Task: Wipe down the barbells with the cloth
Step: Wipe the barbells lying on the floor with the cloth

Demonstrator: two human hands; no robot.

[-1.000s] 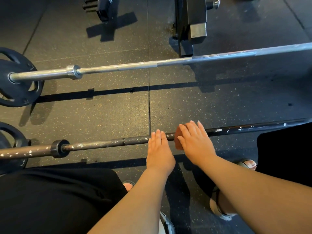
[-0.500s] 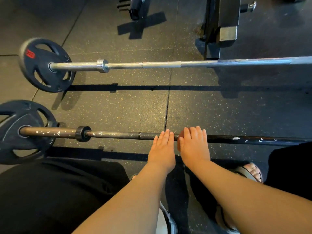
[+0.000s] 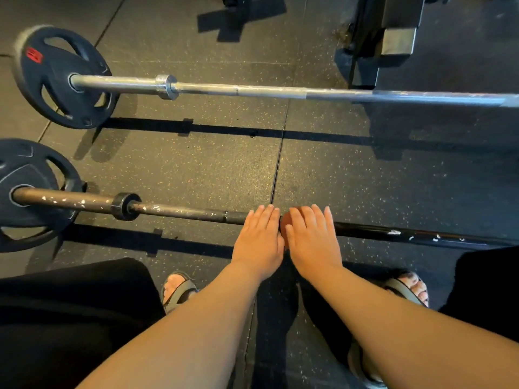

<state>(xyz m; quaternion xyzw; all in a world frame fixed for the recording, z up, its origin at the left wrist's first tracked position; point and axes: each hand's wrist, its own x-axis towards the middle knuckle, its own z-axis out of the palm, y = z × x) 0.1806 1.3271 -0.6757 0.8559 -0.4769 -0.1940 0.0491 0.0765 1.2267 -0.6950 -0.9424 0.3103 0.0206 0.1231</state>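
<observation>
Rubber floor [image 3: 196, 164] | left hand [image 3: 259, 240], right hand [image 3: 311, 242] flat, side by side, on dark barbell [image 3: 182, 212]

Both forearms reached forward and down, converging. The left hand [image 3: 259, 238] and right hand [image 3: 311, 240] lay palm-down, side by side, thumbs nearly touching, fingers straight and together.
</observation>
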